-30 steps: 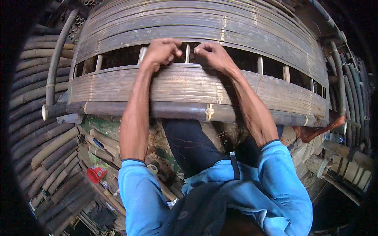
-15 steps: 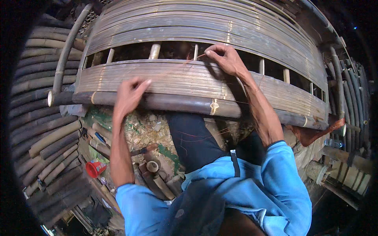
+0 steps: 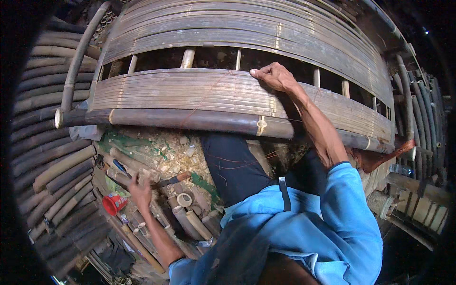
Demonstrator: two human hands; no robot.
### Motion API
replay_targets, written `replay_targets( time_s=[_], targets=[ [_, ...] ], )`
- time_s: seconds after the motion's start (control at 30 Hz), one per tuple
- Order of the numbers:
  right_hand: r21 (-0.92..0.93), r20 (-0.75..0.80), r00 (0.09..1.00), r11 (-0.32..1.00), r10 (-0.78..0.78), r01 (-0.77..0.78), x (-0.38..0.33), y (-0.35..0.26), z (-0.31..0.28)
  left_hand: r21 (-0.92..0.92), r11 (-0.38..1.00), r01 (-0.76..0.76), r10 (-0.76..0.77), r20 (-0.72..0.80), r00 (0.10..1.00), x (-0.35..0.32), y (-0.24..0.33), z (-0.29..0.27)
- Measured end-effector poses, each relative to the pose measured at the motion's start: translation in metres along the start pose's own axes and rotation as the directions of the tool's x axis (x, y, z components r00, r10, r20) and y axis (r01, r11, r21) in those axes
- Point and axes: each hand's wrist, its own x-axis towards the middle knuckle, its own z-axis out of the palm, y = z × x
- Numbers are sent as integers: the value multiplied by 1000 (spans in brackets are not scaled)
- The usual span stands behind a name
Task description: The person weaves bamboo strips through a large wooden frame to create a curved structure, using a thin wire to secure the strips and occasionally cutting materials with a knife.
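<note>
Many dark bamboo poles (image 3: 54, 121) lie stacked at far left, with a red bucket (image 3: 114, 204) near them on the ground. Just right of it, the left hand (image 3: 140, 190) is low over the clutter, blurred, so I cannot tell whether its grip is spread or pinching something. Beside that hand lies a wooden-handled tool (image 3: 183, 176), with cut bamboo tubes (image 3: 184, 199) below. Above, a thin reddish wire (image 3: 201, 102) slants across the slatted bamboo band (image 3: 156, 90). Right of the wire, the right hand (image 3: 278, 76) is at the band's upper edge, fingers curled in, thumb pointing left; I cannot tell what its grip pinches, if anything. Reddish cloth (image 3: 385, 159) hangs farther right, near a clear bottle (image 3: 401, 170)
</note>
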Motion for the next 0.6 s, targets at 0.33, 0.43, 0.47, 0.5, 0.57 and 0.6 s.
replay_targets(
  time_s=[0.33,0.43,0.47,0.5,0.57,0.6],
  targets=[
    [-47,-104,992,997,64,-69,-5,-11,8,-623,641,448,162,681,715,21,242,86],
    [-18,-170,985,999,44,-48,-7,-11,8,-605,786,125,232,477,848,22,238,28],
    [-12,-169,985,999,44,-46,-8,-11,8,-816,575,66,356,322,877,23,246,17],
    [-8,-168,985,999,41,-43,-9,-12,8,-938,347,3,408,153,900,22,258,8],
    [-6,-140,987,997,77,-79,-11,-15,7,-999,44,-30,506,-4,862,21,279,-9],
    [-14,-135,987,996,82,-85,-12,-16,6,-1000,-2,19,594,14,805,18,289,-14]
  ],
)
